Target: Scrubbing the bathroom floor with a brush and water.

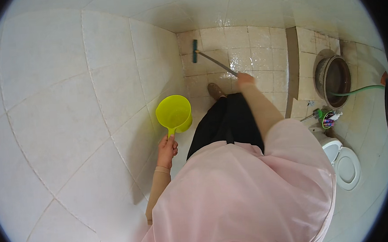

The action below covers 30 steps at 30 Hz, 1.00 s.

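My left hand (168,151) grips the handle of a yellow-green plastic water dipper (174,112), held beside the tiled wall. Its mouth faces up toward me; whether water is in it I cannot tell. The grey pole of a long-handled floor brush (217,63) is in my right hand (246,81). At the pole's far end, the dark green brush head (195,51) rests on the wet floor tiles (239,59), close to the left wall. One brown shoe (216,90) shows on the floor below the pole.
A raised grey ledge (293,70) borders the floor on the right. Beyond it stands a round tub (338,82) with a green hose (360,90) running into it. Nearer are a green basket (325,118) of small packets and a white toilet (345,167) with its lid raised. White tiled walls (52,80) enclose the left.
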Each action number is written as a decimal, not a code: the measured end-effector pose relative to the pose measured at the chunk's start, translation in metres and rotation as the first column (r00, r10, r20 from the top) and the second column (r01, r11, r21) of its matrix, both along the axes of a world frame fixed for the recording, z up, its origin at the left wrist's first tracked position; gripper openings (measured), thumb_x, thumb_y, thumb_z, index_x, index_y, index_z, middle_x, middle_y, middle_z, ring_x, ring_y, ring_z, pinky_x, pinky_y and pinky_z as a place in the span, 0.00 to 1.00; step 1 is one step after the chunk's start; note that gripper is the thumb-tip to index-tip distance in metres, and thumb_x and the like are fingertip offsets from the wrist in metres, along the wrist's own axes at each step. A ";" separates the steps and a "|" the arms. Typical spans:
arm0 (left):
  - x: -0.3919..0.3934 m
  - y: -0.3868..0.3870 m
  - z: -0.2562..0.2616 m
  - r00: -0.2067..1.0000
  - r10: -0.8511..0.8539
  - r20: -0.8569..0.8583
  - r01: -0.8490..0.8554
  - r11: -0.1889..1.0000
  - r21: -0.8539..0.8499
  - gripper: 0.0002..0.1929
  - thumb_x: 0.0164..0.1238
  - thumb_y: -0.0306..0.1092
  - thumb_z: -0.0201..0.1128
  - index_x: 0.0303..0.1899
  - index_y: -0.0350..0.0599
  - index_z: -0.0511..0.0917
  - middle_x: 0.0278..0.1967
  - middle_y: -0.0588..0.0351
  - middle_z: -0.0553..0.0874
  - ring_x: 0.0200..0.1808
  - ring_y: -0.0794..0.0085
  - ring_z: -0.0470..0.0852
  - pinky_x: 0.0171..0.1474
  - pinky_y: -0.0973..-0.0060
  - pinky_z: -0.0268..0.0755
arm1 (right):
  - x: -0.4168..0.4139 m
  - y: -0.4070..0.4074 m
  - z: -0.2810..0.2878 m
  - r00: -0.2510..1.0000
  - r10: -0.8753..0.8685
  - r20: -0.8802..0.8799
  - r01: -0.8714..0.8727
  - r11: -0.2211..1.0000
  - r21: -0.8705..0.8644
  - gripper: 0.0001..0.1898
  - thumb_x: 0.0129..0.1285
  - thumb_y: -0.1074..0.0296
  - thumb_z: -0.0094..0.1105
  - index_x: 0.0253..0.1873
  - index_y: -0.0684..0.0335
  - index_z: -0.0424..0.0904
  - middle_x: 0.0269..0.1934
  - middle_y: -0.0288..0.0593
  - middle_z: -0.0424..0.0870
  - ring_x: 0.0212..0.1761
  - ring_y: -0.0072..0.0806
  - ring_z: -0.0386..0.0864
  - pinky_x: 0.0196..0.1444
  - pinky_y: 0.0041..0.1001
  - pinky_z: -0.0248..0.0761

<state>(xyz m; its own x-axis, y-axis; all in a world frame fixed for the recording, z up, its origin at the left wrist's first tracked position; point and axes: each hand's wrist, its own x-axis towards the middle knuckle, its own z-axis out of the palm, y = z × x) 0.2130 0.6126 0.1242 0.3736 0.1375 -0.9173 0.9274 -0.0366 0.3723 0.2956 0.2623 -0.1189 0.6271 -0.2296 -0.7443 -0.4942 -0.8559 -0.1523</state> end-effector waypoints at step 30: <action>0.009 -0.020 0.007 0.993 -0.113 0.039 0.113 0.994 0.007 0.10 0.71 0.41 0.52 0.43 0.46 0.72 0.18 0.67 0.65 0.14 0.86 0.60 0.18 0.86 0.52 | -0.088 -0.045 -0.014 1.000 0.005 -0.009 -0.006 0.993 -0.118 0.11 0.61 0.65 0.49 0.39 0.58 0.83 0.40 0.47 0.84 0.44 0.41 0.82 0.44 0.38 0.75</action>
<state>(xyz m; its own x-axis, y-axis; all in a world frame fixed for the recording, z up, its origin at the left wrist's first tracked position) 0.2219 0.5929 0.1311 0.4226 0.0964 -0.9012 0.9019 -0.1424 0.4077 0.2081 0.2175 -0.1329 0.6223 -0.3129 -0.7175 -0.4904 -0.8703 -0.0459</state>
